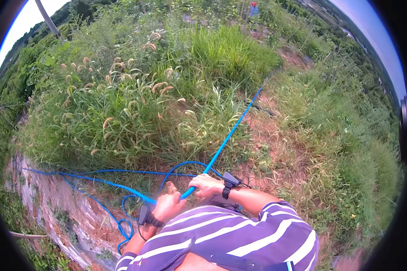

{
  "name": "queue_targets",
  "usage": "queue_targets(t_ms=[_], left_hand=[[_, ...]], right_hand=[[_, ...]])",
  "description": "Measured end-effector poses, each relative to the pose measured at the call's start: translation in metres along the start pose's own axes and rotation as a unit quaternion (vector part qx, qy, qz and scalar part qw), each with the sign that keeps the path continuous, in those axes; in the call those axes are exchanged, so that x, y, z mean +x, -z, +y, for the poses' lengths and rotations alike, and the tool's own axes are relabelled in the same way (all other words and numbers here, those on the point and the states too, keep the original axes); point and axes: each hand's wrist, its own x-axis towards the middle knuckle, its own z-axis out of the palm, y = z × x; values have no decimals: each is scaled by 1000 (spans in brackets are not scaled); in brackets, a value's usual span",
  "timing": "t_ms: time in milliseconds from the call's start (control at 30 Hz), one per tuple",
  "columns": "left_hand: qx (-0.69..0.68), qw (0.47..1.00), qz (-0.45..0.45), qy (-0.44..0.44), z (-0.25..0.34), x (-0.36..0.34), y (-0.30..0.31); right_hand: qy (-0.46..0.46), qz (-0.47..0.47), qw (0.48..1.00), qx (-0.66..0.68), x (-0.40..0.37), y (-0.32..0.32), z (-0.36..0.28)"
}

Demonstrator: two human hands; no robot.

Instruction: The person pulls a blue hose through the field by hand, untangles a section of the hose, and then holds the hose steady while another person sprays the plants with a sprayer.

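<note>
A long blue hose runs from the grassy path in the distance down to my hands in front of my waist. My right hand is closed around it. Just left and slightly lower, my left hand is closed on the same hose, its thumb sticking up. From there the hose leads off left along the ground. More loops of blue hose lie loose beside my left forearm. Each wrist wears a black strapped device, the right one showing more plainly.
Tall grass with bristly seed heads grows ahead and left. A dirt path with dry grass runs forward on the right. Pale sheeting covers ground at left, near a pole. A person stands far off.
</note>
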Motion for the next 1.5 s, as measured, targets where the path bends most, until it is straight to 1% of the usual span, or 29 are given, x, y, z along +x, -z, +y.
queue_targets(t_ms=[100, 167, 233, 267, 367, 433, 500, 567, 600, 633, 700, 767, 833, 867, 900, 933, 967, 1033, 1067, 1100, 1133, 1167, 1233, 1267, 1300, 1333, 1367, 1433, 1500], left_hand=[[-1, 999, -33, -14, 15, -7, 13], [-10, 999, -36, -27, 22, -26, 35], [5, 999, -37, -24, 15, -55, 49], [21, 999, -4, -46, 8, -72, 52], [-4, 1000, 13, 12, -1, -120, 74], [-36, 997, 39, 49, -17, -142, 76], [-46, 988, 55, 135, -46, -165, 74], [-59, 958, 183, 213, -81, -181, 53], [-4, 953, 149, 262, -89, -183, 51], [-8, 952, 150, 268, -93, -177, 41], [65, 946, 259, 183, -96, -152, 19], [71, 948, 282, 131, -68, -116, 14], [30, 964, 261, 36, -45, -91, 15], [-30, 980, 196, -9, -54, -82, 5], [-147, 983, 106, -20, -59, -76, 0], [-227, 969, 99, 0, -68, -88, -6], [-304, 948, 92, 21, -79, -98, -10], [-303, 925, 226, 37, -60, -131, 27], [-161, 947, 273, 53, -51, -152, 58], [-17, 946, 317, 69, -44, -172, 86], [57, 937, 337, 70, -40, -189, 98], [133, 921, 359, 71, -40, -202, 109], [176, 894, 389, 134, -55, -235, 120], [181, 882, 404, 164, -64, -251, 122], [185, 862, 425, 204, -71, -266, 122], [181, 848, 436, 241, -78, -282, 120], [174, 833, 447, 277, -84, -293, 118], [188, 816, 465, 287, -97, -303, 107], [196, 799, 478, 308, -105, -292, 94]], right_hand=[[-123, -3, 988, -95, -6, 10, 42], [-170, 41, 970, -167, -15, 5, 109], [-232, 8, 952, -200, -27, 25, 148], [-243, -1, 945, -220, -30, 32, 160], [-260, -39, 926, -272, -26, 51, 162], [-263, -114, 931, -225, -2, 51, 140], [-263, -104, 941, -186, 19, 38, 108], [-201, -55, 967, -149, 33, 45, 46], [-179, -45, 973, -135, 46, 40, 30], [-183, -72, 971, -135, 57, 44, 2], [-146, -90, 975, -144, 73, 52, -42], [-71, -100, 986, -111, 74, 70, -102], [16, -113, 990, -88, 75, 51, -151], [20, -134, 988, -75, 73, 45, -180], [85, -87, 992, -21, 70, 43, -196], [55, -85, 994, -36, 72, 45, -215], [73, -108, 991, 5, 77, 53, -226], [158, -72, 982, 71, 88, 52, -237], [184, -75, 976, 84, 93, 55, -243], [212, -82, 969, 95, 100, 57, -249], [230, -99, 964, 89, 112, 50, -247], [251, -105, 958, 92, 119, 47, -241], [195, -129, 967, 98, 137, 36, -201], [138, -150, 978, 44, 141, 34, -167], [109, -129, 986, 10, 145, 26, -115], [42, -127, 989, -64, 139, 26, -66], [-43, -144, 980, -132, 131, 22, -6], [-146, -128, 960, -202, 97, 28, 98], [-233, -91, 937, -243, 63, 54, 114]])
